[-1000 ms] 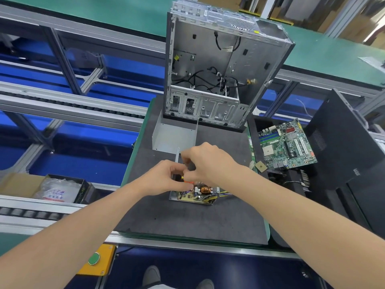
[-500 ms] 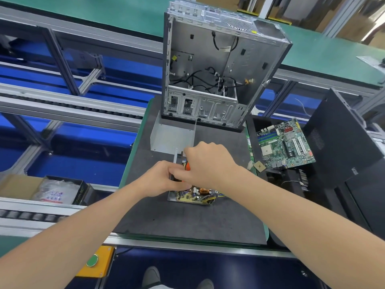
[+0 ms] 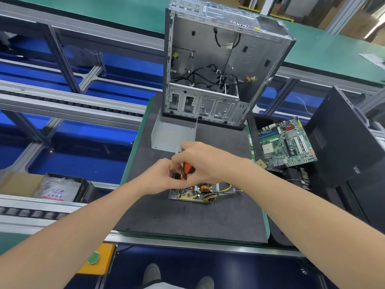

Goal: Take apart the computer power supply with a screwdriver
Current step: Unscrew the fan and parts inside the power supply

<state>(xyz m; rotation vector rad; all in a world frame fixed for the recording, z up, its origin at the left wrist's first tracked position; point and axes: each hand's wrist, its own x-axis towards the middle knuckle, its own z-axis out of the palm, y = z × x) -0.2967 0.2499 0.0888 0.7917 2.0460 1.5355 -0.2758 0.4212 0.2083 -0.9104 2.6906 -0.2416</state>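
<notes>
Orange screwdriver (image 3: 188, 170) shows more than before, right hand (image 3: 206, 161) fingers curled round it, left hand (image 3: 160, 177) fingers pinching its lower end, above power supply (image 3: 198, 192) on worktop (image 3: 187, 220).

Materials log: mostly bare metal on a matt dark desk (image 3: 187, 217).
The desk top is dark grey and slightly rough. Computer case (image 3: 208, 59) and loose cover (image 3: 173, 134): unpainted sheet metal, dull sheen. Screwdriver (image 3: 188, 170) handle: smooth orange-and-black plastic. Power supply board (image 3: 187, 196): tan laminate, with a shiny copper-wire coil (image 3: 205, 187). Side panel (image 3: 341, 147): matt black.
</notes>
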